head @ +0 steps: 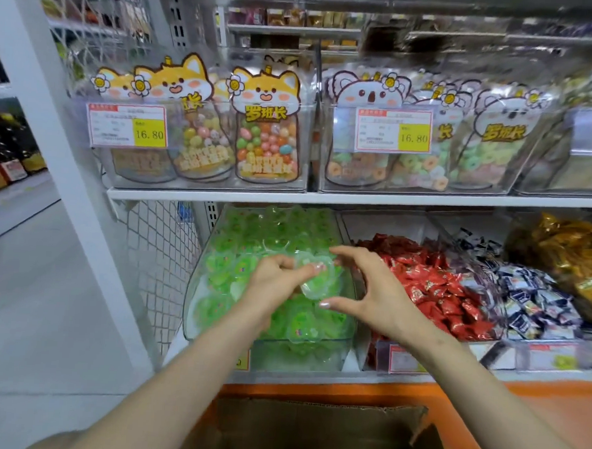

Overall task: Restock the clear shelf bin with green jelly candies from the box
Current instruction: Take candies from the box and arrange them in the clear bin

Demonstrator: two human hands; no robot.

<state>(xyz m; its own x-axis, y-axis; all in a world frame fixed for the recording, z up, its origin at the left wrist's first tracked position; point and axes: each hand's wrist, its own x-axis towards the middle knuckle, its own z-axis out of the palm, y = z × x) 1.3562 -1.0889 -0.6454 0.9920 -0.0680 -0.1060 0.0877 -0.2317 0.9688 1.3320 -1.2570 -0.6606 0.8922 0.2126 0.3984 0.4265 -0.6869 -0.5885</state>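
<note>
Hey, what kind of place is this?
Probably a shop's candy aisle: clear shelf bins of loose sweets, yellow 16.80 price tags, and a cardboard restocking box below.

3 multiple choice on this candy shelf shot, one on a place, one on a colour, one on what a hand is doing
1. Where do the red-wrapped candies lie? A on the floor B on the shelf above C right of the green jelly bin
2. What colour backs 16.80 on the price tags? A blue B yellow C black
3. What is the left hand doing? A pinching a jelly cup B hanging empty C pressing a price tag
1 C, red wrappers fill the neighbouring bin; 2 B, yellow patches; 3 A, thumb and finger close on it.
</note>
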